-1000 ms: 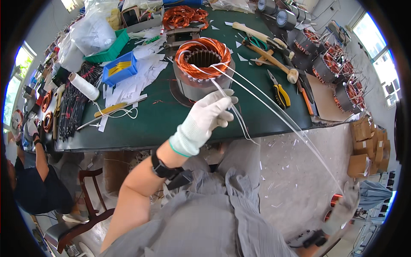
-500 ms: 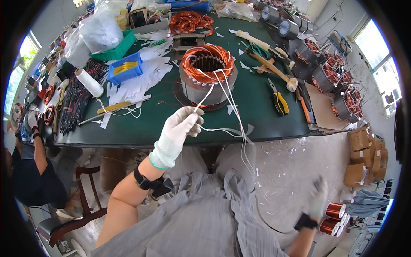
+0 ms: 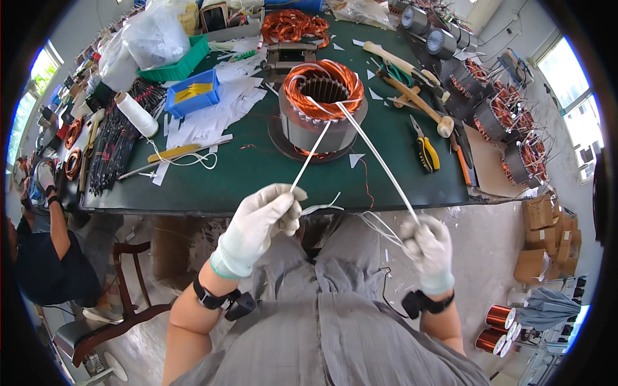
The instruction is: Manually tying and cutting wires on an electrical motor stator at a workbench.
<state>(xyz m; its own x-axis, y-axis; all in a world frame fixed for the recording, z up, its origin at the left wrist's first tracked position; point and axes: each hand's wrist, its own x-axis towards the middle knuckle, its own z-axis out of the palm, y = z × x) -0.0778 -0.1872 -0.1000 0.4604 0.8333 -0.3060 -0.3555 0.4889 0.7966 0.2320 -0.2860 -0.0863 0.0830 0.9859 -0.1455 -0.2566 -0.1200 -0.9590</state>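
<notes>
Motor workshop, green-topped desk (image 3: 219, 188), daylight from windows (image 3: 564, 74) either side. Nearest, a worker's gloved hands hang just off the desk edge: L hand (image 3: 261, 222) w/ thumb & fingers pinched on one white cord (image 3: 310, 157), R hand (image 3: 428, 248), slightly blurred, fisted round a 2nd white cord (image 3: 380, 161). Each grip is closed down w/ no gap visible; loose tails (image 3: 325, 206) trail betw. them.

Just changed: R hand, low at far R and apparently off the cord half a sec. ago, has come up and taken hold. Both cords now run straight, seemingly taut, so work at the winding looks two-handed, w/ pull on each side. Pose: forearms in from below, L wrist bent inward, R fist upright, set lower & farther out.

Farther in, the stator (image 3: 309, 134) stands upright on the desk, ahead of both hands, copper winding (image 3: 295, 90) ringing its top; cords lead off the near rim. To its R, yellow-handled pliers (image 3: 426, 153); to its L, a blue tray (image 3: 193, 103) w/ yellow strips. Beyond, copper coils (image 3: 293, 27) lie heaped at the desk's far side.
</notes>
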